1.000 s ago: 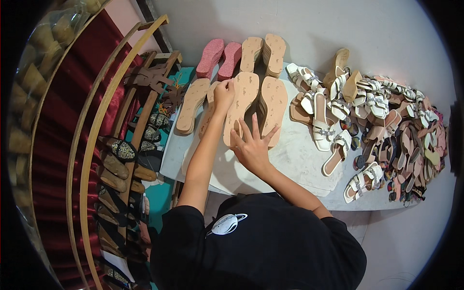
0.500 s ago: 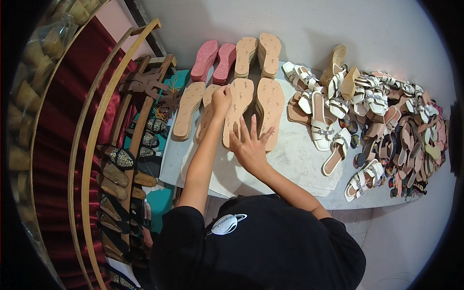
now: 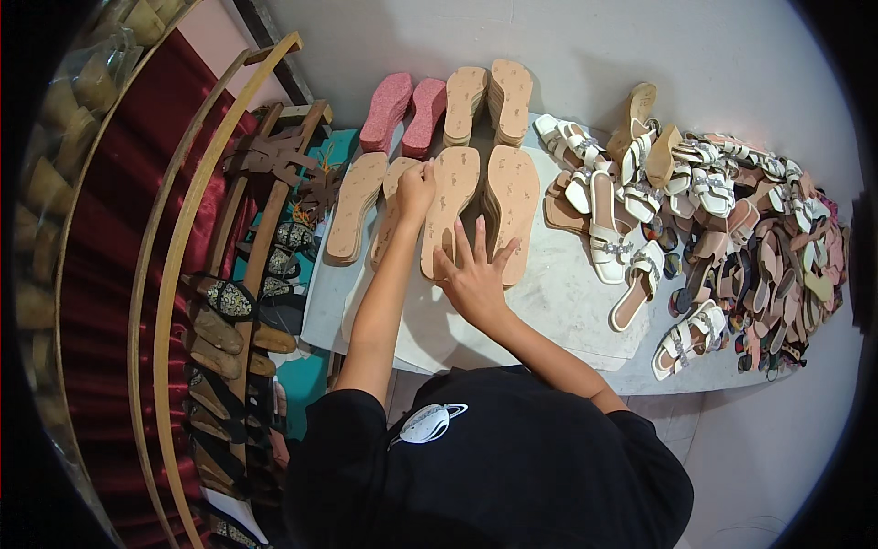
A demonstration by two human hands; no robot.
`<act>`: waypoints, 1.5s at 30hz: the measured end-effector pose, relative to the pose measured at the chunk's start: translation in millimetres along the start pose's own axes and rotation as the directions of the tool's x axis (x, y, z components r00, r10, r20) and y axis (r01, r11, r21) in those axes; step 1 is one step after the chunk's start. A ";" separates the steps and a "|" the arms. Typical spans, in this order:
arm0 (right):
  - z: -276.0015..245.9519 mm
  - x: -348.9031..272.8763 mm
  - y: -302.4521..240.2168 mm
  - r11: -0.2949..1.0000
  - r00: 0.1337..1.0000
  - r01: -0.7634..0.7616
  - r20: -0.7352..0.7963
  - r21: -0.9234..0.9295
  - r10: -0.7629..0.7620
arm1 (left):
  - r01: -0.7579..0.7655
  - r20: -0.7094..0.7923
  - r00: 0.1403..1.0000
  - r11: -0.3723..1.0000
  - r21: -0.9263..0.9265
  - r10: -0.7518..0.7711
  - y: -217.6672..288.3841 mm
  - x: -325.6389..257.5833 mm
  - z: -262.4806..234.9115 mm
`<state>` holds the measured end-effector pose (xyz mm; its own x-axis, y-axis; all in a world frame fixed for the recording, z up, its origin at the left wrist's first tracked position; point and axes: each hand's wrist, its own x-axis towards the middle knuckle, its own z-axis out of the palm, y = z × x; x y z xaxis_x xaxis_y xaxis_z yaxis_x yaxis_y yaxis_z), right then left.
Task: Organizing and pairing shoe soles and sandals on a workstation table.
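Note:
Stacks of tan shoe insoles, sprinkled with small dark print, stand in a row on the table before me. My left hand (image 3: 416, 192) is closed, fingers curled at the left edge of the middle insole stack (image 3: 455, 188); whether it grips anything is hidden. Beside it, a narrower insole stack (image 3: 386, 220) is partly covered by that hand and forearm. With fingers spread, my right hand (image 3: 476, 279) lies across the heel of the middle stack, its fingertips reaching the right insole stack (image 3: 514, 197). Another insole stack (image 3: 352, 215) stands at the far left of the row.
Behind are pink insole stacks (image 3: 388, 105) and more tan stacks (image 3: 509, 91) near the wall. White sandals (image 3: 604, 242) and a heap of mixed footwear (image 3: 759, 265) cover the table's right side. To my left stands a wooden rack (image 3: 165, 302) with shoes beside it.
Both hands stay in nearly the same place on the insole stacks. Only a slight shift of the view shows.

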<state>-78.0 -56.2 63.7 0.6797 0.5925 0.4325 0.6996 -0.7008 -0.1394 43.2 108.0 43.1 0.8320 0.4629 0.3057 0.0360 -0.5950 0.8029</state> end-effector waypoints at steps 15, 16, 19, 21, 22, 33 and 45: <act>-57.0 -39.6 30.6 0.976 0.977 -0.214 -0.008 0.034 0.214 | -0.415 0.057 0.909 0.907 0.067 0.412 118.0 -86.1 -20.6; -60.4 -48.0 36.3 0.969 0.969 -0.247 -0.025 0.028 0.248 | -0.429 0.073 0.902 0.902 0.053 0.425 124.7 -93.4 -16.0; -66.4 -75.3 57.4 0.933 0.931 -0.360 -0.068 0.010 0.360 | -0.388 0.156 0.900 0.910 -0.143 0.408 145.8 -116.6 3.1; -73.7 -92.3 69.9 0.895 0.891 -0.445 -0.103 0.001 0.443 | -0.437 0.193 0.866 0.886 -0.155 0.461 158.8 -127.3 15.1; -78.7 -100.7 75.5 0.882 0.877 -0.471 -0.110 -0.009 0.468 | -0.473 0.210 0.843 0.868 -0.150 0.495 164.8 -133.4 21.5; -139.9 -188.4 145.5 0.647 0.632 -0.760 -0.306 -0.061 0.713 | -0.505 0.369 0.673 0.763 -0.404 0.641 232.2 -199.3 128.6; -184.5 -267.6 269.8 0.592 0.593 -0.797 -0.349 -0.122 0.726 | -0.552 0.382 0.608 0.716 -0.427 0.696 303.8 -258.5 250.2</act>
<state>-111.8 -477.2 74.7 0.8338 -0.2959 0.4661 -0.1541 -0.9354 -0.3183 -22.5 -356.8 80.0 0.7425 -0.3832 0.5494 -0.6696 -0.4012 0.6251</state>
